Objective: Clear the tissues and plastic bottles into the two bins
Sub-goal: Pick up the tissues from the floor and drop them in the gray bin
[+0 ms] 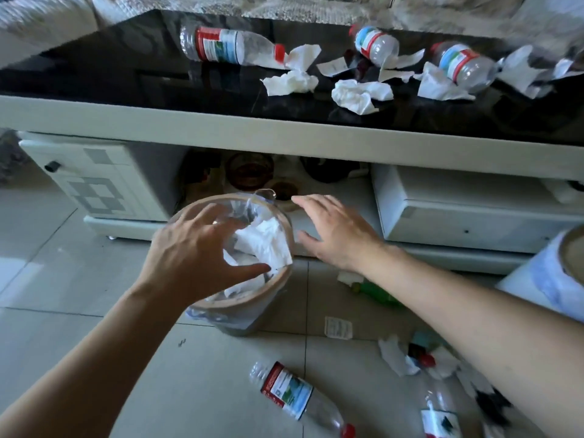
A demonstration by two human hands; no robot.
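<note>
Below, crumpled white tissues [264,245] lie inside the round tan-rimmed bin with a clear liner [278,281] on the floor. We hold our left hand [202,257] over it and our right hand [339,233] beside it, fingers spread, gripping nothing. Clear plastic bottles [226,45] and more tissues litter the glossy black tabletop [110,64] beyond.

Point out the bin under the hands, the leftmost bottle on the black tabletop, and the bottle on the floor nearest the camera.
bin [252,298], head view, on its tan front rim.
leftmost tabletop bottle [218,45], head view, on its label.
floor bottle [289,392], head view, on its label.
</note>
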